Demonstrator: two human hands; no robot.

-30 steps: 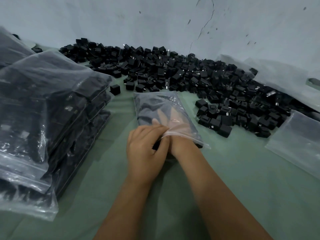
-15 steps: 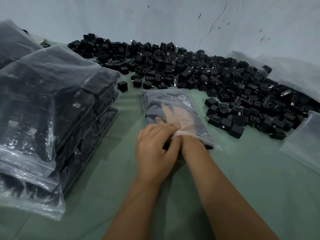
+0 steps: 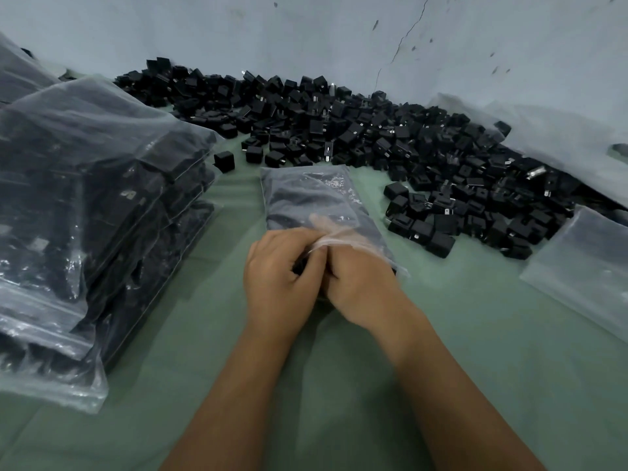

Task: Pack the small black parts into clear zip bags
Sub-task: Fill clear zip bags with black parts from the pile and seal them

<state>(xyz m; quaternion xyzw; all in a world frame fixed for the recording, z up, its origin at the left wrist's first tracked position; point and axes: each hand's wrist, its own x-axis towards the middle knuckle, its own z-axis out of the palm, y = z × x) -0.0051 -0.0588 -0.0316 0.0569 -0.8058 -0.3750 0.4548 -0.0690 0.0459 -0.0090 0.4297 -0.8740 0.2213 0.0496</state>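
Filled bags (image 3: pixel 91 212): stacked at far left on the green cloth (image 3: pixel 475 368), each packed with black parts.
Left hand (image 3: pixel 278 283): fingers curled, pinching the mouth of the zip bag (image 3: pixel 316 198).
Zip bag: centre of cloth, part-filled with dark parts; long axis runs away from the person, mouth nearest them.
Right hand (image 3: pixel 363 283): fingers inside the bag mouth, blurred behind plastic; cannot tell their state.
Loose black parts (image 3: pixel 373 130): heaped along the wall (image 3: pixel 306 35).
Empty bags (image 3: pixel 584 263): far right.

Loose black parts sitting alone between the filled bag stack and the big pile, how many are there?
1: a single black part lies on the green cloth, apart from the big pile and beside the stack of filled bags. Others may be hidden behind the stack.
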